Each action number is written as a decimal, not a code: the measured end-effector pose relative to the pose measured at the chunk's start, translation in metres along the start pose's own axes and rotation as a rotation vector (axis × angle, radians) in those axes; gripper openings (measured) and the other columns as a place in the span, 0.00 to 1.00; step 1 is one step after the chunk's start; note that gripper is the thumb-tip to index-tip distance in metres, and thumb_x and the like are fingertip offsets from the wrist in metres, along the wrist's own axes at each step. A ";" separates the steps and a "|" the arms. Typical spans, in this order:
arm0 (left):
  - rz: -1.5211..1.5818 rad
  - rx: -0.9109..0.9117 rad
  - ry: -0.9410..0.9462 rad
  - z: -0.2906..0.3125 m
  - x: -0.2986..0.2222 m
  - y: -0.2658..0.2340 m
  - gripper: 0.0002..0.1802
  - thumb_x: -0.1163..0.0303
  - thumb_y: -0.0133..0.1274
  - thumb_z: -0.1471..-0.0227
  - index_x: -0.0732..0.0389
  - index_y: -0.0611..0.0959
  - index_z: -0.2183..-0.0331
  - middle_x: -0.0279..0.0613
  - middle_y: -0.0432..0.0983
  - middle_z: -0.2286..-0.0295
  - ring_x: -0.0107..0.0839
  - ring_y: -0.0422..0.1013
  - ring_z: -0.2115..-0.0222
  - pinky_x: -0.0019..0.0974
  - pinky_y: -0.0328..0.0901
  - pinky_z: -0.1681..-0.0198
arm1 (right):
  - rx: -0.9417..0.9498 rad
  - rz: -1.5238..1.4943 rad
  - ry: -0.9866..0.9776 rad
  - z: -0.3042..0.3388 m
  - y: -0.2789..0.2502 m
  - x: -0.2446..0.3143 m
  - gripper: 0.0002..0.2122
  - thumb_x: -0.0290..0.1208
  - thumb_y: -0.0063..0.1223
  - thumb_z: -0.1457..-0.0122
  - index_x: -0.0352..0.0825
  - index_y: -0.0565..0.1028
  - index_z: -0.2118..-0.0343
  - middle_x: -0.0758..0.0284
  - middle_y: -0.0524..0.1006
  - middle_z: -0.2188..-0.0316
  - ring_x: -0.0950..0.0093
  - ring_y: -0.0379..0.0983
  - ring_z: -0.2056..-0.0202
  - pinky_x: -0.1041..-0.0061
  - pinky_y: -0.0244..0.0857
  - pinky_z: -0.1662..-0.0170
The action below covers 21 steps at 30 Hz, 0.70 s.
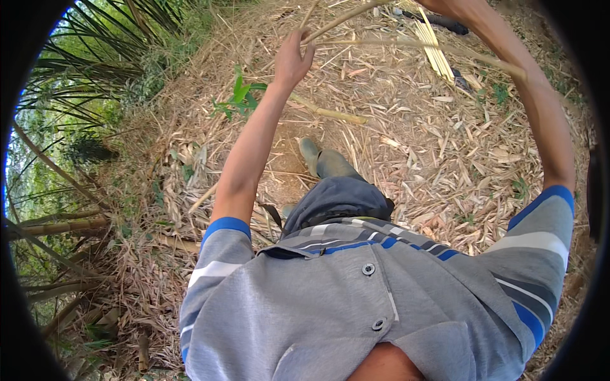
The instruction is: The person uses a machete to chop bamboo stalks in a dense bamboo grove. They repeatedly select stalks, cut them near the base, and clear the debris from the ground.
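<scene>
My left hand (293,61) reaches out to the upper middle, its fingers curled around a thin tan bamboo stem (346,21). That stem slants up to the right and leaves the picture at the top edge. A second slender stem (419,44) runs from near the same hand across to my right forearm, passing over the littered ground. At the upper edge, my right hand (446,4) is mostly cut off; its fingers and anything in them are out of sight.
Pale split bamboo strips (434,51) lie in a bundle at the upper right, near a dark long object (448,23). A cut bamboo piece (330,113) rests on dry leaves beside a green-leaved sprout (240,95). My rubber boot (309,154) stands below. Bamboo poles (60,227) are at left.
</scene>
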<state>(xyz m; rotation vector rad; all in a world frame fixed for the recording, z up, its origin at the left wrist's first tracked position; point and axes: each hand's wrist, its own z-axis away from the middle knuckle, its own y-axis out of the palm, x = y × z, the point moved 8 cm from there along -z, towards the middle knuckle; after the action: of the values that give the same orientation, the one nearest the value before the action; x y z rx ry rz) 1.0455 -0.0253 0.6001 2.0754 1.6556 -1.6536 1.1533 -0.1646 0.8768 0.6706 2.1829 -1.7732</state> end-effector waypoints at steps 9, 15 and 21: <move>-0.062 -0.001 0.065 0.016 -0.038 0.097 0.54 0.55 0.63 0.65 0.58 0.50 0.42 0.52 0.52 0.46 0.47 0.48 0.43 0.47 0.47 0.41 | 0.089 0.078 0.185 0.117 -0.012 -0.098 0.19 0.39 0.53 0.48 0.44 0.67 0.52 0.61 0.77 0.74 0.61 0.75 0.72 0.65 0.67 0.70; 0.110 0.319 0.175 -0.076 -0.055 0.133 0.38 0.54 0.59 0.59 0.49 0.64 0.47 0.47 0.67 0.54 0.44 0.64 0.53 0.45 0.61 0.50 | -0.072 0.134 0.247 0.103 -0.041 -0.139 0.21 0.41 0.54 0.49 0.41 0.68 0.51 0.58 0.76 0.74 0.59 0.74 0.71 0.68 0.66 0.69; 0.027 0.499 -0.015 -0.090 -0.044 0.168 0.19 0.54 0.50 0.50 0.45 0.76 0.55 0.38 0.76 0.69 0.33 0.72 0.69 0.38 0.67 0.65 | 0.084 0.055 0.278 0.088 -0.026 -0.157 0.21 0.36 0.52 0.46 0.38 0.65 0.48 0.58 0.77 0.65 0.69 0.75 0.62 0.72 0.67 0.64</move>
<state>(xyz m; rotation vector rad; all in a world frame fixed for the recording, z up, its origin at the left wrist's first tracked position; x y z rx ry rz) 1.2325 -0.0786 0.5789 2.2483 1.2968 -2.2491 1.2680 -0.2839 0.9528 1.0426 2.2439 -1.8469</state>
